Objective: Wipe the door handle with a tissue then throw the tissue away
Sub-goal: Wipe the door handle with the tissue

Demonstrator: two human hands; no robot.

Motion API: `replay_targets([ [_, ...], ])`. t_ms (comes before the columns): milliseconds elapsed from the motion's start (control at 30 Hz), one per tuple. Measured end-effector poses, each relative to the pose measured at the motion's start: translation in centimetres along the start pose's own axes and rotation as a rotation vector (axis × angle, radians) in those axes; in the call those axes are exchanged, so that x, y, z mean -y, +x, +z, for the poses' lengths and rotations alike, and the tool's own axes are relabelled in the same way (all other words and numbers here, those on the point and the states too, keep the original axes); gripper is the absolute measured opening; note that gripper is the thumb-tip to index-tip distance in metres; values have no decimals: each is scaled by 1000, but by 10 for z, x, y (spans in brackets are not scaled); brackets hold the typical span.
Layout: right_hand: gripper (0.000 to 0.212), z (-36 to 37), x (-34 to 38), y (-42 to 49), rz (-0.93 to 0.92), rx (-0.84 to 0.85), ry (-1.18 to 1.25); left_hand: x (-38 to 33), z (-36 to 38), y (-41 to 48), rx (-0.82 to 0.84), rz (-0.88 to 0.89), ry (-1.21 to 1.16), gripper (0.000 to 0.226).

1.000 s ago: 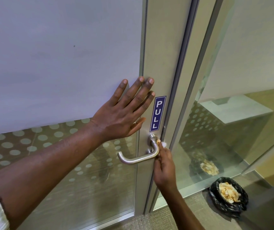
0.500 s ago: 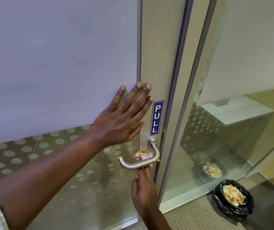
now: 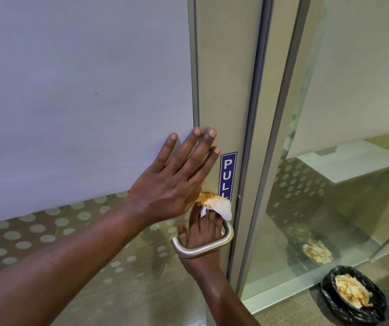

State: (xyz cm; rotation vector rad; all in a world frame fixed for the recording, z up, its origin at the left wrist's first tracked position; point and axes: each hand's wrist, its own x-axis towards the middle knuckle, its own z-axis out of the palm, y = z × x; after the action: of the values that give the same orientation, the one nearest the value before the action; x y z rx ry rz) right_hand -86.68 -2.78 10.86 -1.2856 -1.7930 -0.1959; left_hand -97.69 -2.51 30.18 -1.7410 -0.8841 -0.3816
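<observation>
A brushed-metal lever door handle (image 3: 202, 247) juts from the frame of a glass door. My right hand (image 3: 204, 234) reaches up behind the handle bar, between bar and door, fingers pinching a crumpled white tissue (image 3: 217, 204) with orange stains. The tissue sits just above the handle's pivot, below the blue PULL sticker (image 3: 228, 175). My left hand (image 3: 179, 175) lies flat against the door, fingers spread, holding nothing, just above and left of the handle. The handle's mount is hidden by the tissue and fingers.
A black-bagged bin (image 3: 353, 295) filled with used tissues stands on the carpet at the lower right, beside a fixed glass panel (image 3: 330, 184) that mirrors it. The door's frosted glass (image 3: 82, 102) fills the left of the view.
My right hand has slid from the handle's right side to underneath it and up behind the bar, carrying the tissue to the pivot. My left hand stays pressed on the door.
</observation>
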Motion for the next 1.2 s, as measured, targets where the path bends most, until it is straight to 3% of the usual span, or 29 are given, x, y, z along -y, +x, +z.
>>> replay_targets([
  [167, 73, 1, -3, -13, -46, -22, 70, 0, 1, 0, 0, -4, -6, 65],
  [300, 72, 2, -19, -67, 47, 230, 183, 0, 1, -1, 16, -4, 2, 65],
  [433, 51, -7, -25, -101, 172, 355, 194, 0, 1, -1, 21, -9, -10, 65],
  [567, 49, -32, -28, -84, 315, 248, 432, -1, 0, 0, 4, -16, -5, 65],
  [667, 47, -56, -30, -51, 405, 63, 595, -1, 0, 0, -3, -19, -7, 65],
  [800, 31, -75, -41, -12, 545, -108, 735, 0, 0, 0, -6, -14, -7, 66],
  [900, 33, -97, -38, 16, 393, -88, 707, -1, 0, 0, 1, -6, -9, 66],
  [1033, 32, -101, -45, 43, 64, 92, 517, -1, 1, 0, 6, -9, -11, 65],
  [1133, 30, -100, -54, 42, 4, 153, 428, -1, 1, 0, 10, -7, -14, 65],
  [1200, 31, -103, -54, 39, 57, 129, 434, -1, 1, 0, 8, -13, -13, 65],
])
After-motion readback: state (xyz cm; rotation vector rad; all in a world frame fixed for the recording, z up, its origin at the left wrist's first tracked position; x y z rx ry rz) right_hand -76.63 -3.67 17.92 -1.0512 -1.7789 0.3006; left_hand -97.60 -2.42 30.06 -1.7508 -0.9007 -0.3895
